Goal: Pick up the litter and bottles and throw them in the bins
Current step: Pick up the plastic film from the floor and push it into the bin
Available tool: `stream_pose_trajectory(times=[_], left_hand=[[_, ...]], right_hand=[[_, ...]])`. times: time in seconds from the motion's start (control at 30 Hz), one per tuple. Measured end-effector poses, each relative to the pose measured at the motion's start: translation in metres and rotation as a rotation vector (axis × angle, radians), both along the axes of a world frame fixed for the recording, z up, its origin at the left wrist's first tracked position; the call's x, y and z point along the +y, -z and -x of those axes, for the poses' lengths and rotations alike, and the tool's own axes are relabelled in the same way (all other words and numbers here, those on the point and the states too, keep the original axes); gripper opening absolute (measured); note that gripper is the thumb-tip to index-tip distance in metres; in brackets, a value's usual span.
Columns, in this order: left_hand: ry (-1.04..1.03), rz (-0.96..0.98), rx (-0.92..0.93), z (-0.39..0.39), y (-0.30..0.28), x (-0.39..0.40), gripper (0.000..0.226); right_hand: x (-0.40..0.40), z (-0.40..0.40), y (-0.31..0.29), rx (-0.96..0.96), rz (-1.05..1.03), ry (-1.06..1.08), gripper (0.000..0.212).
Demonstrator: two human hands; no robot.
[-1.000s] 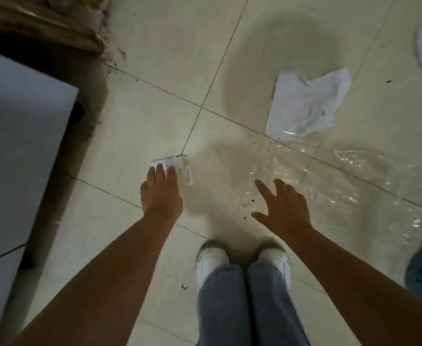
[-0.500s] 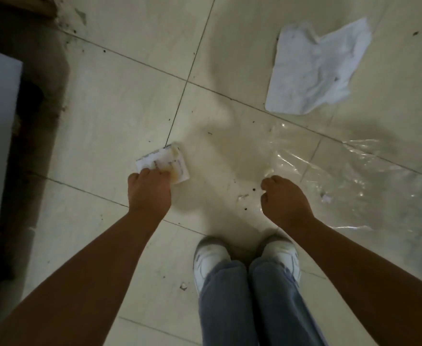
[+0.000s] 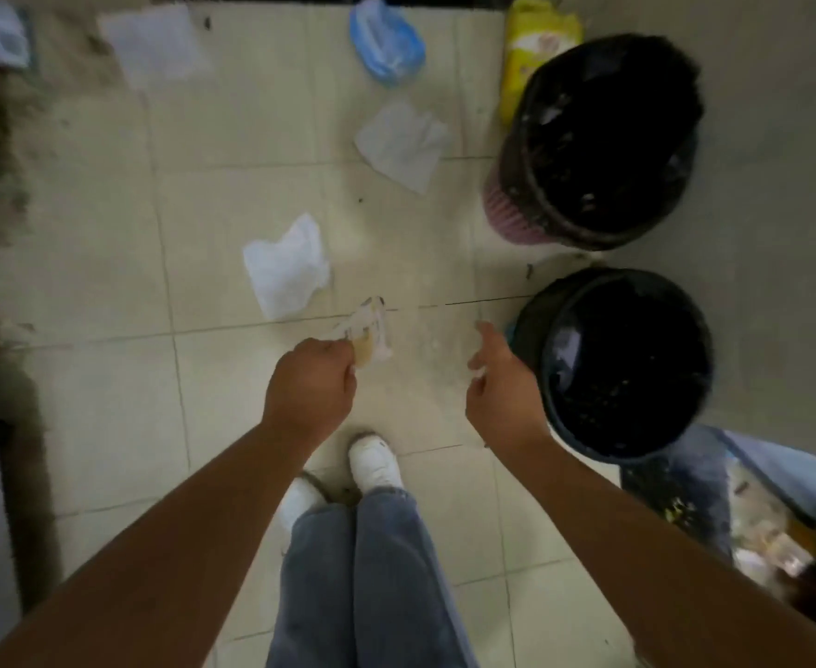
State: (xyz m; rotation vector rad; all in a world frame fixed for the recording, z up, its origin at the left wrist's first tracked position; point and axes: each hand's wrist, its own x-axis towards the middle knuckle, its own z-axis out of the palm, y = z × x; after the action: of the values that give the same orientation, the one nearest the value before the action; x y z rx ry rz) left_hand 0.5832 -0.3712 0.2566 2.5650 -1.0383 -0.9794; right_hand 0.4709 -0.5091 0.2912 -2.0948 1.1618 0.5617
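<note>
My left hand (image 3: 312,385) is closed on a small crumpled white wrapper (image 3: 370,332), held above the tiled floor. My right hand (image 3: 500,392) has its fingers curled on a faint clear plastic film (image 3: 437,339) that hangs blurred between the hands. Two black-lined bins stand on the right: the near bin (image 3: 548,412) is right beside my right hand, and the far bin (image 3: 509,216) with pink sides stands behind it. White tissues (image 3: 285,272) (image 3: 403,144) lie on the floor ahead of my hands.
A blue plastic bag (image 3: 387,45), a yellow packet (image 3: 536,45) and a white sheet (image 3: 155,45) lie farther off. A bag of rubbish (image 3: 758,527) sits at lower right. Dirt runs along the left edge. My white shoes (image 3: 372,462) stand below my hands.
I have stood up and turned toward the bins. My left hand lifted the wrapper off the floor, and my right hand came up closed on the clear film.
</note>
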Motion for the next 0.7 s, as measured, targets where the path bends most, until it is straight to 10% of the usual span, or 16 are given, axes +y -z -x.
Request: stream_pose_trajectory(times=[0.37, 0.7], left_hand=[[0.114, 0.140, 0.216, 0.129, -0.115, -0.198, 0.010], [-0.148, -0.171, 0.397, 0.227, -0.091, -0.317, 0.024]], right_hand=[[-0.192, 0.201, -0.126, -0.124, 0.126, 0.976, 0.028], [-0.259, 0.283, -0.116, -0.001, 0.299, 0.878, 0.029]])
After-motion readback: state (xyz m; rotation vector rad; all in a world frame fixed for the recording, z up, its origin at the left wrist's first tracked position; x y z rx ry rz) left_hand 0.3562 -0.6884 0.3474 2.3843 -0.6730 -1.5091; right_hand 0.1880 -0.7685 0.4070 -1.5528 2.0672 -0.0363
